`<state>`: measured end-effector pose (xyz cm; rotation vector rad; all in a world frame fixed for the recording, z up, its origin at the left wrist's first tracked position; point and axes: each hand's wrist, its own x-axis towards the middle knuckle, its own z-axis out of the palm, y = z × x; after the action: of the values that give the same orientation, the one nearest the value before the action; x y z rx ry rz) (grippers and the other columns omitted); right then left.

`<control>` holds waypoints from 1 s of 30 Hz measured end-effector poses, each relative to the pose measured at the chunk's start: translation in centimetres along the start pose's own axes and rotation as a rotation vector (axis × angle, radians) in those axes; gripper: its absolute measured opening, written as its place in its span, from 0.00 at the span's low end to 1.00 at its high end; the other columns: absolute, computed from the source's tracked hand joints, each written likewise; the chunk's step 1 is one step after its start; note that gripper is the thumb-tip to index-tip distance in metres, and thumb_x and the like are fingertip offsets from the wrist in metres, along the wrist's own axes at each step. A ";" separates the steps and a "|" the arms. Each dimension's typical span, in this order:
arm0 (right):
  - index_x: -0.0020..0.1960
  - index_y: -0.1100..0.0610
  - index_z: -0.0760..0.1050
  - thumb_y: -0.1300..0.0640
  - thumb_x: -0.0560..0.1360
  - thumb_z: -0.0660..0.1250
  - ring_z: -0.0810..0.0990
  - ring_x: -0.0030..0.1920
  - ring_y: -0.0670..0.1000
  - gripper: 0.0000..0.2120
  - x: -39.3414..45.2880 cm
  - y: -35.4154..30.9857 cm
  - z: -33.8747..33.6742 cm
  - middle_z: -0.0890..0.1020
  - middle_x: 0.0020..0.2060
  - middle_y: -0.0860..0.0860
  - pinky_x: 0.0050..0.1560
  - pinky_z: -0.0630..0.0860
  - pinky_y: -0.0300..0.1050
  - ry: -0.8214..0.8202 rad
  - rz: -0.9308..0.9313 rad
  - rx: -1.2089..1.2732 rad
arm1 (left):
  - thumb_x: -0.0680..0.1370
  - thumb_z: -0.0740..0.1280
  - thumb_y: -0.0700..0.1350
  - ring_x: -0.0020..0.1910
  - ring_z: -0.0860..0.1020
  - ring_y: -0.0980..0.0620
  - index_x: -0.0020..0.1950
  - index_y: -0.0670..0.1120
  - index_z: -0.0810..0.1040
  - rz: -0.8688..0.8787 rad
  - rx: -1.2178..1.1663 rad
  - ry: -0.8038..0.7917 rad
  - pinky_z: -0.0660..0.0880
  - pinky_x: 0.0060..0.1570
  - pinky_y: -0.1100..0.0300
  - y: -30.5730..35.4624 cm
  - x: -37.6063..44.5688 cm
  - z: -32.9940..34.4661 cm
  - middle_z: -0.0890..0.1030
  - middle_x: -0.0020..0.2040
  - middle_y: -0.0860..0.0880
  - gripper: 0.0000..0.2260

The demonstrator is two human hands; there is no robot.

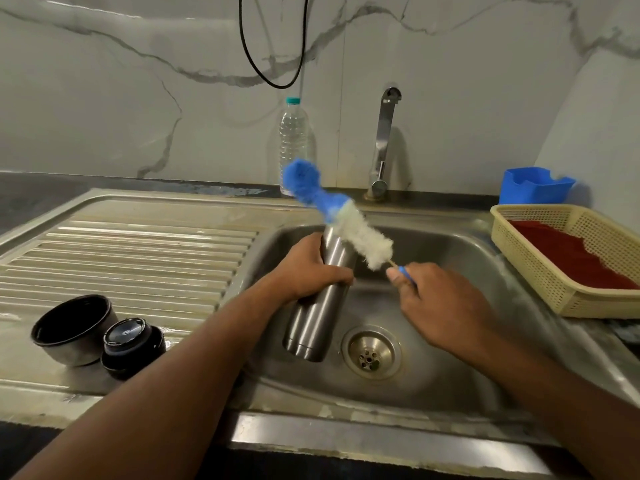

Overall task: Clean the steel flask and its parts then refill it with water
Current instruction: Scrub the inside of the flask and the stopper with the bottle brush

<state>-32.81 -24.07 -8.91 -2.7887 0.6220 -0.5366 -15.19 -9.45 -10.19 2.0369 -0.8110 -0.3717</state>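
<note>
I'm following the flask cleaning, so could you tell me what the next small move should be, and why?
Probably steer the brush's blue tip into the flask's mouth. The left hand grips the steel flask over the sink, while the right hand holds the bottle brush wholly outside, beside the opening.

At twelve o'clock a clear plastic bottle point(293, 140) with a teal cap stands upright against the marble wall point(138, 98). A black cable point(273, 46) loops down the wall above it. At three o'clock a cream plastic basket point(540, 268) holding a red cloth point(568, 254) sits on the table, a blue container point(533, 187) just behind it.
</note>
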 end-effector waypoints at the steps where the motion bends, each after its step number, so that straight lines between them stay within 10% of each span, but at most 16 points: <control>1: 0.37 0.51 0.69 0.39 0.84 0.55 0.77 0.33 0.52 0.23 -0.1 -0.1 0.1 0.76 0.30 0.48 0.36 0.73 0.50 -0.016 -0.006 -0.023 | 0.68 0.83 0.46 0.51 0.82 0.50 0.61 0.49 0.72 0.009 0.006 0.008 0.83 0.51 0.53 0.0 0.0 0.0 0.81 0.54 0.48 0.27; 17: 0.37 0.51 0.69 0.39 0.84 0.55 0.76 0.33 0.52 0.22 -0.1 -0.6 -0.4 0.75 0.30 0.47 0.33 0.69 0.48 0.009 -0.030 -0.060 | 0.69 0.82 0.51 0.48 0.78 0.57 0.59 0.51 0.72 0.031 0.179 0.112 0.72 0.40 0.67 -0.2 -0.3 -0.1 0.77 0.49 0.55 0.26; 30: 0.37 0.51 0.69 0.39 0.84 0.55 0.77 0.32 0.52 0.23 0.4 0.3 0.6 0.76 0.29 0.48 0.35 0.75 0.51 -0.011 -0.023 -0.046 | 0.68 0.81 0.47 0.51 0.82 0.48 0.62 0.46 0.74 0.000 0.096 0.001 0.83 0.55 0.46 0.0 0.1 0.0 0.81 0.53 0.46 0.27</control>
<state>-32.37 -24.37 -9.40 -2.8427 0.6085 -0.5179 -15.11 -9.53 -10.25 2.1257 -0.8426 -0.3368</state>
